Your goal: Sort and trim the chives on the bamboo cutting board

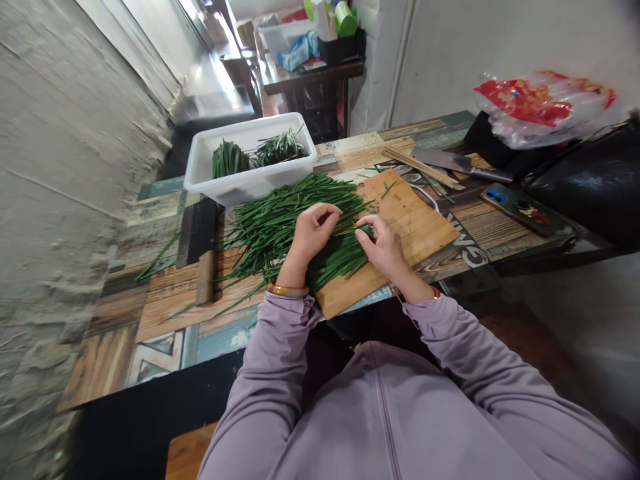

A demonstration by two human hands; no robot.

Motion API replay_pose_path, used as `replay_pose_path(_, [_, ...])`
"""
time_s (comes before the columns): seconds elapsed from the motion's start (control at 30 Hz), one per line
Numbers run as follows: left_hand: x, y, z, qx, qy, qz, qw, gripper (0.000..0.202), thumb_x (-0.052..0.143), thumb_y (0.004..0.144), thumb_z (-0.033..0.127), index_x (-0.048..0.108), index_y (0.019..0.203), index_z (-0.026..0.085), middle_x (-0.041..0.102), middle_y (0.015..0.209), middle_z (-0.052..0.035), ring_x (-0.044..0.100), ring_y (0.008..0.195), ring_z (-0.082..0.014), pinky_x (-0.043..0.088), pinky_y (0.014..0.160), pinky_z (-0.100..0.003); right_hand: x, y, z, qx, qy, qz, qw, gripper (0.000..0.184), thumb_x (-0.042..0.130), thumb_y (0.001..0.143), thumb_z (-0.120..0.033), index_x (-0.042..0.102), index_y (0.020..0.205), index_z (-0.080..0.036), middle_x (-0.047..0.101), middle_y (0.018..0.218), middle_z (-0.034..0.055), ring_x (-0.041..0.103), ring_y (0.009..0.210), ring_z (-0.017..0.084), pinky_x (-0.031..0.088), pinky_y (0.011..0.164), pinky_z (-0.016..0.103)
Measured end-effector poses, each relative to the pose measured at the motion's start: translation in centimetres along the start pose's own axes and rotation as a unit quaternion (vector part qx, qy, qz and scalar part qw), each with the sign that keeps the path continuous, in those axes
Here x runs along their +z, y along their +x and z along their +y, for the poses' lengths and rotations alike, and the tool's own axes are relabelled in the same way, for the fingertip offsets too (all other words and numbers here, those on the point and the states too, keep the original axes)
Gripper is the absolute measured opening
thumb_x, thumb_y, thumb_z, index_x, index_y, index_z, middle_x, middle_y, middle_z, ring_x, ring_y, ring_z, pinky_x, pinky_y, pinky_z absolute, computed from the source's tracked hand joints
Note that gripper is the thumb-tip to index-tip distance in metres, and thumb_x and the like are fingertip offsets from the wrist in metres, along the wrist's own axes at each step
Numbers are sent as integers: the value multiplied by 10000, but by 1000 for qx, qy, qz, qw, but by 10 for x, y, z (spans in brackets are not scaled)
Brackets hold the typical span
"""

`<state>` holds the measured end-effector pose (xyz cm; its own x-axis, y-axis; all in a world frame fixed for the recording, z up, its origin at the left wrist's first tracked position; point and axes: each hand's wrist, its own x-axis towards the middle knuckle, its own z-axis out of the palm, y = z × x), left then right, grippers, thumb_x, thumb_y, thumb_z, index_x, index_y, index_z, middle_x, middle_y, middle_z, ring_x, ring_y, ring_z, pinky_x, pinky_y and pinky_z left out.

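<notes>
A large heap of long garlic chives point(280, 213) lies on the table and spreads onto a wooden cutting board point(425, 223). Over the heap, my left hand point(316, 233) has its fingers curled in a pinch, palm side turned toward the right. My right hand point(384, 250) hovers just above chives on the board, thumb and forefinger bent close together. Between the hands runs something thin and tan, too small to name. Whatever the fingertips grip is not clear.
A white plastic tub point(250, 190) at the back holds chive bundles point(230, 159). At left lies a wood-handled cleaver point(204, 277). Back right are bamboo skewers point(425, 167), another cleaver point(440, 159), a phone point(520, 208) and a red-printed plastic bag point(545, 103). A rough wall borders the left.
</notes>
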<state>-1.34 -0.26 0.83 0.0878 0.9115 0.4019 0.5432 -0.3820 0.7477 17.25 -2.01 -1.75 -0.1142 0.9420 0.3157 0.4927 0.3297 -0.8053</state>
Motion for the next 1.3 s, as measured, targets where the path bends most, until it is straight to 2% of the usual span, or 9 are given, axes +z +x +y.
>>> replay_pose_path(0.07, [0,2,-4,-7,32,54,998,155,569,887,178,723,876,167,692,829,-30,599,758,-151,468,729,-272,0,0,0,-3,-3,-2,1000,256,538,875,-393,652,1015,-212,598,730,4,533,639,175,411,659,300])
replay_pose_path(0.1, [1,2,-7,-2,50,61,997,157,567,885,168,725,877,168,690,837,-32,599,764,-153,468,734,-274,0,0,0,-5,-4,-2,1000,250,537,876,-390,652,1010,-214,599,733,4,531,638,174,407,657,298])
replay_pose_path(0.33, [8,0,-14,47,165,-51,984,129,623,862,157,750,883,172,680,917,-69,616,903,-210,488,871,-348,1,-1,0,-18,-12,5,1000,244,532,858,-390,658,962,-208,613,742,10,515,629,170,396,662,297])
replay_pose_path(0.5, [9,-2,-15,49,246,-61,966,94,644,851,148,738,862,158,648,953,-100,595,950,-247,495,892,-391,2,-1,-1,-12,-15,3,1000,235,533,863,-375,661,975,-212,623,747,9,531,641,170,412,673,288])
replay_pose_path(0.83, [13,-2,-16,40,311,-55,948,140,580,884,138,717,853,135,629,983,-136,577,957,-270,490,886,-410,2,-2,1,-15,-20,2,1000,231,539,874,-372,663,989,-214,627,751,8,540,646,172,416,677,287])
replay_pose_path(0.97, [13,-2,-16,38,315,-49,947,188,527,895,119,683,791,139,639,962,-142,577,929,-268,482,859,-407,3,-2,2,-21,-23,4,1000,228,539,881,-375,660,993,-217,619,736,3,540,642,171,412,670,286])
replay_pose_path(1.03, [12,-1,-14,42,300,-27,953,176,528,885,109,657,772,149,642,950,-134,578,922,-261,475,850,-399,3,-2,2,-20,-23,7,1000,228,539,884,-379,659,994,-219,612,723,0,539,639,173,411,667,288])
replay_pose_path(1.17, [11,0,-10,41,209,14,977,125,552,831,74,604,768,168,632,854,-81,578,848,-215,466,798,-344,2,-2,1,-17,-10,7,1000,244,541,876,-370,665,1003,-203,622,733,11,547,636,176,414,662,295])
replay_pose_path(1.3, [11,-1,-7,6,114,-6,993,125,544,812,69,614,819,172,614,749,-16,550,695,-158,439,684,-286,1,-1,0,-16,-6,3,1000,288,542,874,-367,689,1054,-197,660,766,26,559,642,181,426,668,300])
